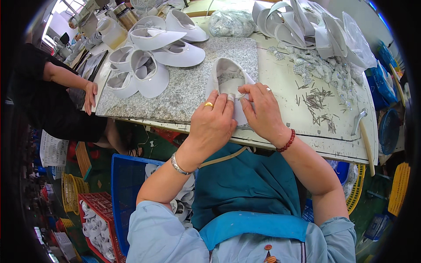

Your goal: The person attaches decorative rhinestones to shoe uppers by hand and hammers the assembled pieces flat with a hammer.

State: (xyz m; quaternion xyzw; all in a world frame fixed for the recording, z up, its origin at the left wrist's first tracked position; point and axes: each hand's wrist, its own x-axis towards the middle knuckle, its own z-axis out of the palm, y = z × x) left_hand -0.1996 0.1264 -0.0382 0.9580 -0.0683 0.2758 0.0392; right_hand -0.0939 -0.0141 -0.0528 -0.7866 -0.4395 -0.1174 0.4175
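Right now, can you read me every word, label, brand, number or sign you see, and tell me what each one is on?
Box at the back left: printed letters, but I won't copy them out.
Table: ruler-like marks near the front edge, any numbers too small to read.
White shoe in the hands: no words that I can see.
Anything else: too small or blurred to read.

Wht tbl [280, 74] w/ gry slab [184, 90], hammer [365, 141]
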